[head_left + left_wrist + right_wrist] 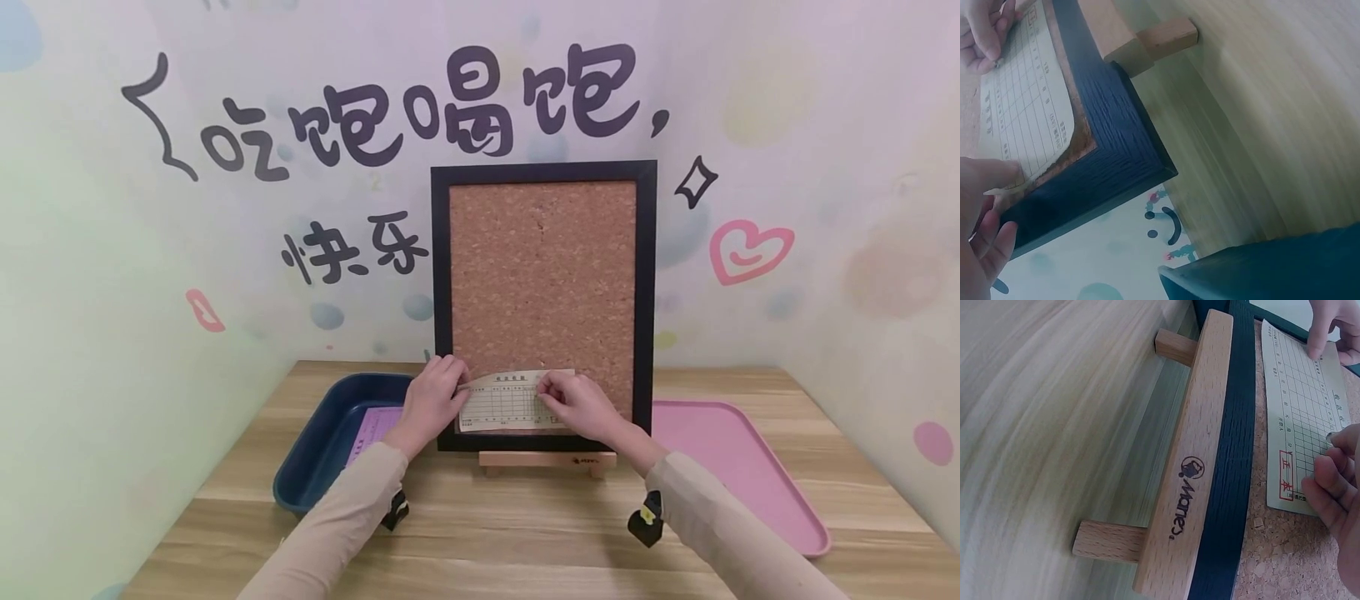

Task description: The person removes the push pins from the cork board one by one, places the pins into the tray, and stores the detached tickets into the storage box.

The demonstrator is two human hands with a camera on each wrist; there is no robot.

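A pale printed receipt slip point(498, 404) lies across the lower part of a framed cork board point(542, 275). At the slip's left end is my left hand point(437, 393), its thumb on the paper and the slip's edge bending up beside it in the left wrist view. My right hand point(581, 404) is over the slip's right part, thumb and forefinger pinching a small shiny thumbtack point(1330, 436) against the paper. In the right wrist view, a red stamped box point(1286, 475) shows on the slip below those fingers.
The board leans on a wooden easel point(547, 459) on a wood-grain table point(510, 533). To the left is a dark blue tray point(288, 483) with a purple printed slip point(375, 425) inside. A pink tray point(757, 467) lies at right, and a printed curtain point(825, 167) hangs behind.
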